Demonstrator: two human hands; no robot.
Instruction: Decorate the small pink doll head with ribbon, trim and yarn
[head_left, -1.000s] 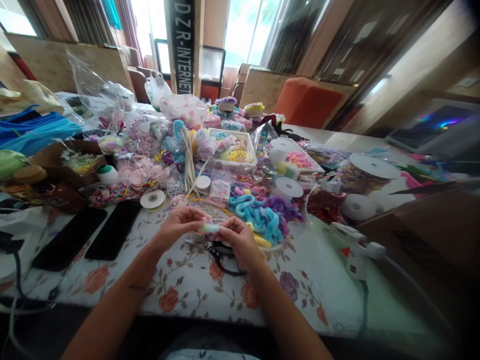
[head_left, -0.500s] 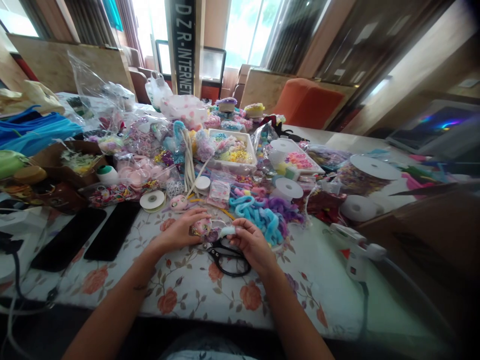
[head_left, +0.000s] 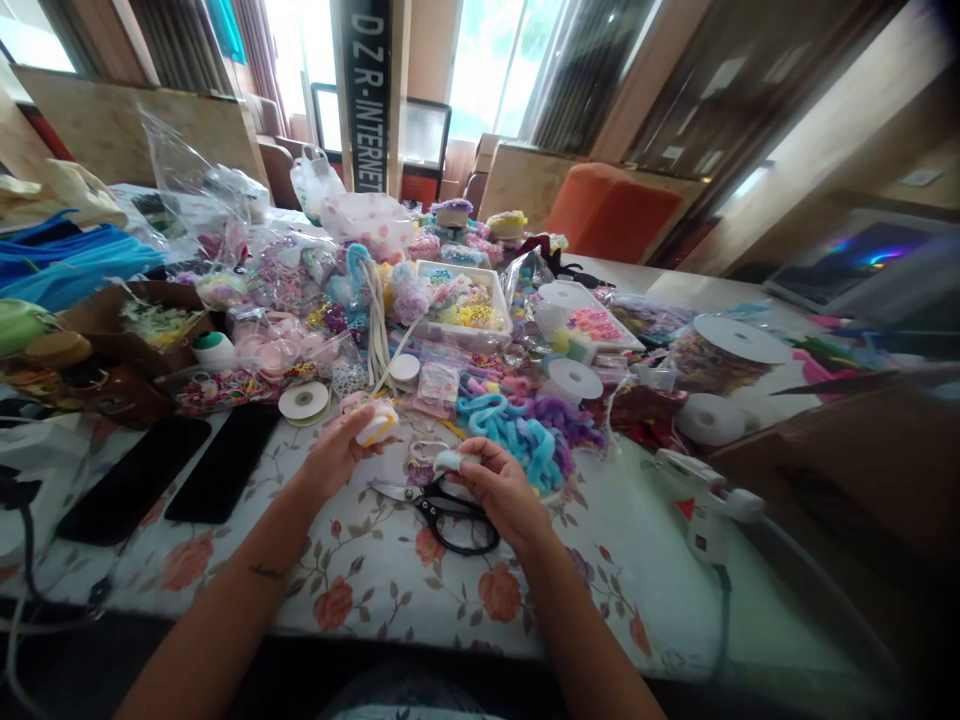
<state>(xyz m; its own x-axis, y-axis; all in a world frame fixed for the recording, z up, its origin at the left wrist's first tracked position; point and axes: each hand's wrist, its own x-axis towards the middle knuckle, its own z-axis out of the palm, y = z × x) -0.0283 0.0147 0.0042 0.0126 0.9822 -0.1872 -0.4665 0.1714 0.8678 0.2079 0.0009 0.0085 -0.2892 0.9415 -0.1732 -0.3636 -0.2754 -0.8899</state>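
Two phones [head_left: 172, 470] lie left on the worktop [head_left: 375, 580]. Left hand [head_left: 337, 450] grips a pale spool [head_left: 377, 422]; scissors [head_left: 442, 505] lie between; right hand [head_left: 499, 490] pinches a fuzzy stem [head_left: 448, 461]. Blue stems [head_left: 517, 432] behind, glue gun [head_left: 705, 500] right.
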